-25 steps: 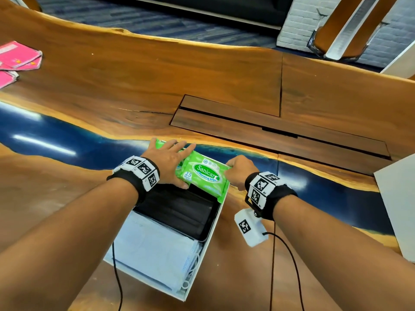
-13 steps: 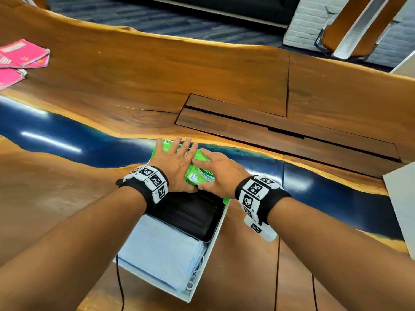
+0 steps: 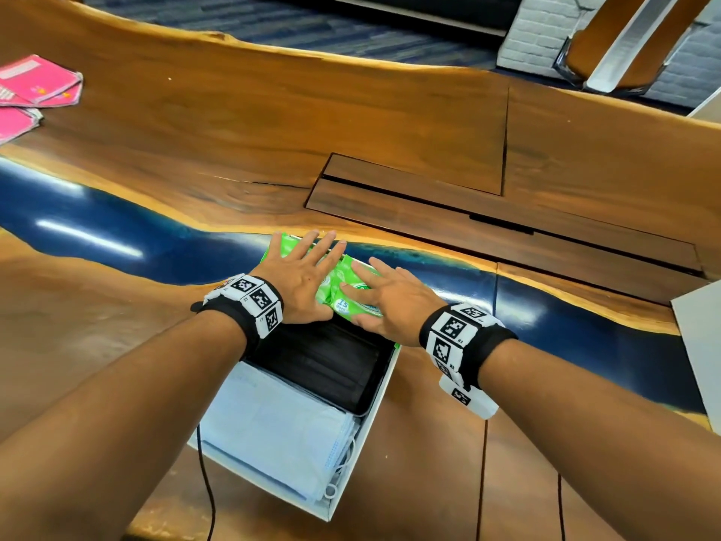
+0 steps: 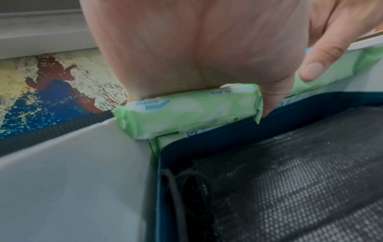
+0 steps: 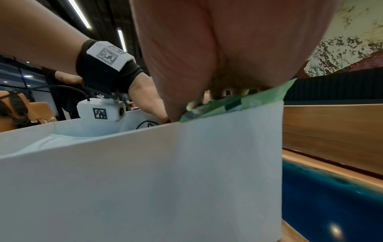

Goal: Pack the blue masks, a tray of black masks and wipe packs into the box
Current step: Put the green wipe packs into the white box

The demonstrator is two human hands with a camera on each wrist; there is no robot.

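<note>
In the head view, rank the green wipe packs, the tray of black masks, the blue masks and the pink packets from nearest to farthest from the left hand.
1. Green wipe packs: at the box's far end, directly under the left hand, touching it.
2. Tray of black masks: mid-box, just behind the wrist.
3. Blue masks: at the box's near end.
4. Pink packets: on the table's far left.
</note>
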